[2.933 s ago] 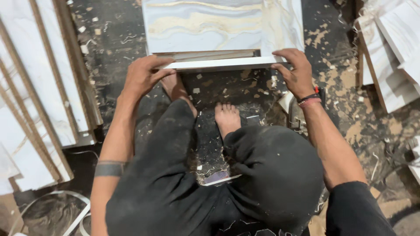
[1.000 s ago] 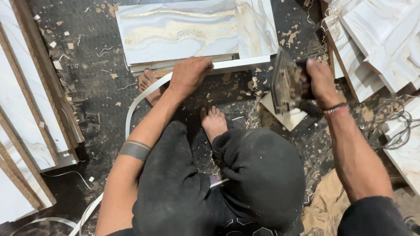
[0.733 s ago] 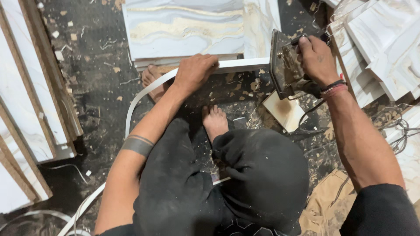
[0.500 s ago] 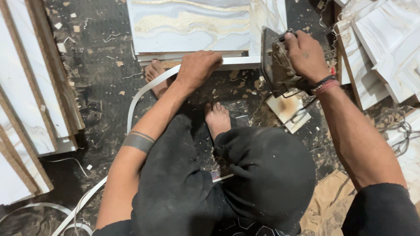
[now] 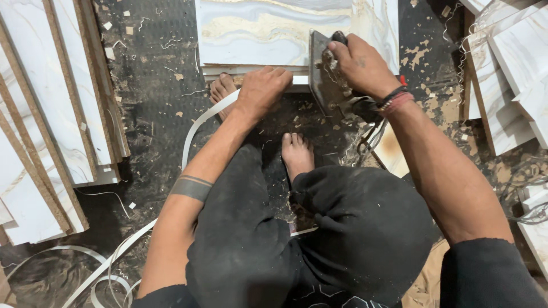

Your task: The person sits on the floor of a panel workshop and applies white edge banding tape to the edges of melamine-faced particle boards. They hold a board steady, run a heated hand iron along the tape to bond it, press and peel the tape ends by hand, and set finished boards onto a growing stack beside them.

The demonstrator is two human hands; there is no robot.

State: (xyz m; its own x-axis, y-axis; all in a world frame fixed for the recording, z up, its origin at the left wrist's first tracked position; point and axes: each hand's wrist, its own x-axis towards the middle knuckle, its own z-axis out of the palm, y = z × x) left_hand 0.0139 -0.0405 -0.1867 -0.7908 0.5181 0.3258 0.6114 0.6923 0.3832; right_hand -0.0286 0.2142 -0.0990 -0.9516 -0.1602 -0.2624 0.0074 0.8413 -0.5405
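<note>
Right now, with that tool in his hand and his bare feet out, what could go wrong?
Three things, maybe.
1. The left hand presses the board's front edge right beside the power tool gripped by the right hand; a slip could hurt fingers.
2. The bare feet sit close under the work, among wood chips, so they could get nicked.
3. The tool's cord trails near the knee and might snag.

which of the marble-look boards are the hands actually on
The flat board straight ahead: left hand presses its near edge, right hand holds a tool there.
</note>
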